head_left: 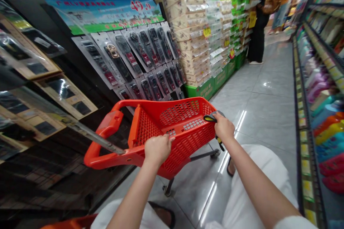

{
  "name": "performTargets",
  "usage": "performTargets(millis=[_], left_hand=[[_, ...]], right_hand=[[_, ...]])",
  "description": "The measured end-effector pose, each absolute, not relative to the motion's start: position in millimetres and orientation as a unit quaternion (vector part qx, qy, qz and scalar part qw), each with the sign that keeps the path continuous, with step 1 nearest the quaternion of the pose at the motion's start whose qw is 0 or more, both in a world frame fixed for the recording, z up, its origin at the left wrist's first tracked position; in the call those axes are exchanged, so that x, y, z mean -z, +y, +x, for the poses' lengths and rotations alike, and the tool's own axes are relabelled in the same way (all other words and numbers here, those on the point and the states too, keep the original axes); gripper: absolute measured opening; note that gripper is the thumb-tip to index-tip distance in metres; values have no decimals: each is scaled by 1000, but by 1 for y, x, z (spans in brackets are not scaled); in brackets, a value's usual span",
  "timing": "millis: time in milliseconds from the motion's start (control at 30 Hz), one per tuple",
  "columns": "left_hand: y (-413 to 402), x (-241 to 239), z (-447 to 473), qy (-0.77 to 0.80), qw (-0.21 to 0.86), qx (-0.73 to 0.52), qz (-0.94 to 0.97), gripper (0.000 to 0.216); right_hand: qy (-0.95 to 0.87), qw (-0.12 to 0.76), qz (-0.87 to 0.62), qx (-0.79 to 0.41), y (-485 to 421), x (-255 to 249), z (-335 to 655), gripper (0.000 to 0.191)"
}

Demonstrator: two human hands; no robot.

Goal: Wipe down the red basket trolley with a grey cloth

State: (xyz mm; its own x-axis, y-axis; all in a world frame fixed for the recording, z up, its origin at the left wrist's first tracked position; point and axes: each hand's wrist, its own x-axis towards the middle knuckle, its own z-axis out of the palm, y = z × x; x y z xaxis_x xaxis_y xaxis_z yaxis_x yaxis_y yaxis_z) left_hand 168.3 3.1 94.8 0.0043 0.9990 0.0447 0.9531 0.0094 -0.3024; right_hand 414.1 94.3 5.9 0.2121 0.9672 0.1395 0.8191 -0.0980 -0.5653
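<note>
Red plastic shopping cart [172, 132] stood on the grey tiled floor [263, 96] in a shop aisle; it serves as the reference for all positions below.

Left hand [157, 149] rested on the cart's near rim, fingers curled over the edge and closed on it.

Right hand [223, 127] sat at the cart's right-hand rim, fingers wrapped around a dark tool with a yellow-and-black handle [215, 123]. The tool's head lay over the rim, its handle end hanging down outside the basket wall, below the wrist.

The cart's handle loop lay on its left side, tilted in view. Basket interior: contents could not be made out.

Left of the cart: a wall display of carded items in blister packs [139, 57], beneath a blue-and-green banner [104, 12].

Beyond the cart: stacked cartons and bagged goods [193, 28] on green crates.

Right of the cart, across the aisle: shelves of coloured goods [322, 121].

Far beyond the cart: a person in dark clothes [256, 32], standing by the stacks.
</note>
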Motion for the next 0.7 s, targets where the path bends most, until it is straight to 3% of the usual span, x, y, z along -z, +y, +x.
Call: performTargets(millis=[467,567,700], left_hand=[[-5,-92,224,-719,61,-86,-687,52],[-13,-91,227,-721,70,-92,-683,52],[-17,-94,207,-729,93,-108,-670,51]], right_hand=[[-585,357,-715,-140,123,2,446,59],[-582,326,-731,-143,115,-12,430,57],[-651,222,-718,-105,78,-28,370,55]])
